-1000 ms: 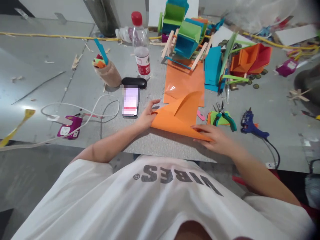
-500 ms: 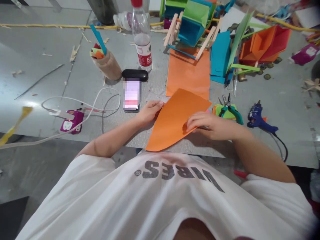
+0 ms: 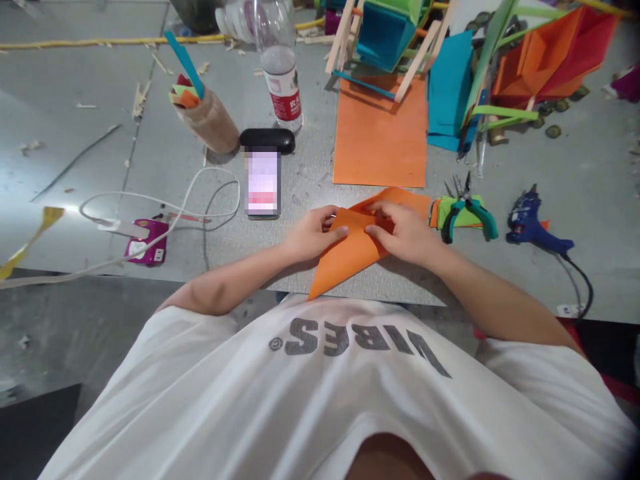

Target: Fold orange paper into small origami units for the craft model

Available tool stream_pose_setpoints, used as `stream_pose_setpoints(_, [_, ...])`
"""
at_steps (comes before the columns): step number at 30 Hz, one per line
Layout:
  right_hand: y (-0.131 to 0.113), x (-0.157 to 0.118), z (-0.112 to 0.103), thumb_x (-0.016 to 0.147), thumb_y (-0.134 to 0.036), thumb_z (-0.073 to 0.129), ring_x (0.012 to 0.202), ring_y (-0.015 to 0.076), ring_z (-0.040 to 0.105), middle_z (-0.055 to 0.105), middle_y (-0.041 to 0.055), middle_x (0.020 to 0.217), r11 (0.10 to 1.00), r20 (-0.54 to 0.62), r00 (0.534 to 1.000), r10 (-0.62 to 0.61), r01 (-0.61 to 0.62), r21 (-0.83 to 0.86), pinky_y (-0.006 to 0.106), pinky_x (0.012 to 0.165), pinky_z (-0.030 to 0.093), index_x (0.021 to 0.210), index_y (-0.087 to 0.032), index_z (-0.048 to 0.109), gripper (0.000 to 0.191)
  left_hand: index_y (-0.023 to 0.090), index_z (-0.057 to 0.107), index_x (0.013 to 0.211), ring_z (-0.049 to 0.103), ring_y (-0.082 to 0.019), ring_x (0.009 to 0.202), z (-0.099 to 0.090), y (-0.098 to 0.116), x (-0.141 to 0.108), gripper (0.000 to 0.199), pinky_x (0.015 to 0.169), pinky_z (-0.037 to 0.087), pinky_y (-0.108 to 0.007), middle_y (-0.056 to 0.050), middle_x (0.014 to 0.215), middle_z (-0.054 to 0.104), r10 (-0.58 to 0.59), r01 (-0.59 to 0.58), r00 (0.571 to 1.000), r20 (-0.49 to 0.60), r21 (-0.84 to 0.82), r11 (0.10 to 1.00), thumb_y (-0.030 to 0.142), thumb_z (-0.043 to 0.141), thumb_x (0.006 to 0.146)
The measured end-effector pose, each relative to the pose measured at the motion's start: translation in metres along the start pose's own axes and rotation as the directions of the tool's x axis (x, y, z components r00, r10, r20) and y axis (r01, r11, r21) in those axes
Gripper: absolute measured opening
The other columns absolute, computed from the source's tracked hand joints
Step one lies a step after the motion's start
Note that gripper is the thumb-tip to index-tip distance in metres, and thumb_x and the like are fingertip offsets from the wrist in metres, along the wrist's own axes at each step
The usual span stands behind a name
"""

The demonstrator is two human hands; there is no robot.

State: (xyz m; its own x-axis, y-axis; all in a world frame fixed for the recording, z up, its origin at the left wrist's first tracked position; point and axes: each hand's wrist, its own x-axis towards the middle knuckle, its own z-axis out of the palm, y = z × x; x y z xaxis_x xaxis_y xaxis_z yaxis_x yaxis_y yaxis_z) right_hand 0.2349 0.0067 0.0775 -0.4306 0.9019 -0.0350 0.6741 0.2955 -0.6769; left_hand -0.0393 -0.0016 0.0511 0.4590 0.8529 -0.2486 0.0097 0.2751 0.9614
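Both hands hold a sheet of orange paper [image 3: 350, 257] near the front edge of the table, with part of it folded over and one pointed corner hanging toward my shirt. My left hand [image 3: 315, 232] grips its left side, thumb on top and fingers partly behind. At the right, my right hand [image 3: 407, 233] pinches the fold, its thumb pressing near the middle of the paper. Another orange sheet [image 3: 380, 147] lies flat just beyond. Close to my right hand are green-handled pliers [image 3: 467, 212] on small coloured paper pieces.
A blue glue gun [image 3: 535, 223] lies at the right with its cord over the edge. Left of the paper are a phone [image 3: 263, 183], a black case [image 3: 268, 141], a plastic bottle [image 3: 283, 87], a tan cup [image 3: 213, 123] and a purple adapter [image 3: 147, 241]. A paper-and-stick model [image 3: 385, 37] stands behind.
The orange paper has gone from an open, slightly curved sheet to a folded-over one. My left hand has moved right and my right hand inward, so they are closer together.
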Motion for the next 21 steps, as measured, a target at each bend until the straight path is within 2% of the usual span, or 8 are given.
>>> stream_pose_setpoints(2, [-0.004, -0.003, 0.001, 0.110, -0.040, 0.072, 0.131, 0.0445, 0.082, 0.087, 0.0175, 0.137, 0.997, -0.101, 0.994, -0.037, 0.030, -0.075, 0.069, 0.122, 0.058, 0.150, -0.026, 0.076, 0.043, 0.019, 0.078, 0.129, 0.089, -0.029, 0.114, 0.005, -0.001, 0.001, 0.041, 0.095, 0.070, -0.039, -0.012, 0.122, 0.091, 0.019, -0.019, 0.999, -0.050, -0.004, 1.000, 0.041, 0.091, 0.097])
stream_pose_setpoints(4, [-0.006, -0.006, 0.004, 0.109, -0.046, 0.075, 0.155, 0.0516, 0.070, 0.077, 0.0204, 0.159, 0.984, -0.268, 0.962, -0.043, -0.006, -0.177, 0.078, 0.133, 0.049, 0.161, -0.030, 0.071, 0.054, 0.019, 0.077, 0.131, 0.089, -0.030, 0.118, 0.006, -0.002, 0.002, 0.041, 0.099, 0.070, -0.040, -0.012, 0.124, 0.091, 0.063, -0.066, 0.990, -0.124, -0.018, 0.998, 0.040, 0.089, 0.097])
stream_pose_setpoints(7, [-0.001, -0.008, 0.015, 0.107, -0.056, 0.081, 0.182, 0.0581, 0.038, 0.045, 0.0279, 0.190, 0.978, -0.557, 0.830, 0.010, -0.125, -0.169, 0.084, 0.139, 0.043, 0.183, -0.028, 0.049, 0.087, 0.021, 0.074, 0.128, 0.088, -0.029, 0.116, 0.003, -0.004, 0.003, 0.044, 0.098, 0.069, -0.040, -0.011, 0.125, 0.090, 0.151, -0.157, 0.946, -0.288, 0.003, 0.988, 0.049, 0.090, 0.099])
stream_pose_setpoints(9, [0.007, -0.004, 0.025, 0.108, -0.058, 0.081, 0.185, 0.0545, 0.036, 0.032, 0.0302, 0.198, 0.991, -0.626, 0.774, 0.093, -0.131, -0.016, 0.079, 0.137, 0.051, 0.192, -0.028, 0.028, 0.104, 0.023, 0.070, 0.125, 0.087, -0.028, 0.112, 0.001, -0.007, 0.004, 0.049, 0.097, 0.069, -0.040, -0.010, 0.124, 0.089, 0.201, -0.205, 0.903, -0.381, 0.031, 0.978, 0.060, 0.091, 0.101])
stream_pose_setpoints(13, [0.027, 0.014, 0.044, 0.118, -0.060, 0.065, 0.164, 0.0404, 0.068, 0.055, 0.0260, 0.187, 0.939, -0.437, 0.870, 0.231, -0.081, 0.335, 0.069, 0.123, 0.067, 0.196, -0.038, 0.005, 0.101, 0.029, 0.058, 0.140, 0.086, -0.028, 0.112, 0.007, -0.015, 0.005, 0.069, 0.099, 0.069, -0.043, -0.009, 0.126, 0.086, 0.246, -0.253, 0.867, -0.433, 0.043, 0.967, 0.078, 0.089, 0.102])
stream_pose_setpoints(17, [0.036, 0.024, 0.050, 0.113, -0.064, 0.069, 0.162, 0.0408, 0.073, 0.059, 0.0247, 0.188, 0.943, -0.368, 0.912, 0.183, -0.056, 0.329, 0.071, 0.119, 0.069, 0.196, -0.040, -0.004, 0.113, 0.039, 0.026, 0.175, 0.081, -0.030, 0.140, 0.017, -0.026, 0.008, 0.091, 0.118, 0.068, -0.049, -0.014, 0.158, 0.074, 0.339, -0.324, 0.867, -0.364, 0.103, 0.940, 0.076, 0.078, 0.111])
stream_pose_setpoints(19, [0.038, 0.023, 0.046, 0.113, -0.065, 0.067, 0.162, 0.0421, 0.073, 0.059, 0.0247, 0.188, 0.952, -0.381, 0.912, 0.151, -0.030, 0.306, 0.071, 0.118, 0.070, 0.197, -0.039, -0.004, 0.113, 0.039, 0.013, 0.184, 0.065, -0.033, 0.166, 0.017, -0.029, 0.009, 0.101, 0.136, 0.058, -0.056, -0.019, 0.181, 0.055, 0.418, -0.327, 0.829, -0.371, 0.284, 0.901, 0.067, 0.080, 0.112])
stream_pose_setpoints(21, [0.044, 0.021, 0.038, 0.114, -0.061, 0.063, 0.164, 0.0406, 0.072, 0.057, 0.0243, 0.189, 0.942, -0.386, 0.913, 0.131, 0.007, 0.335, 0.069, 0.122, 0.069, 0.196, -0.036, -0.001, 0.107, 0.036, 0.012, 0.187, 0.035, -0.041, 0.188, 0.010, -0.029, 0.009, 0.116, 0.150, 0.039, -0.066, -0.023, 0.196, 0.032, 0.494, -0.262, 0.780, -0.385, 0.516, 0.815, 0.056, 0.091, 0.105])
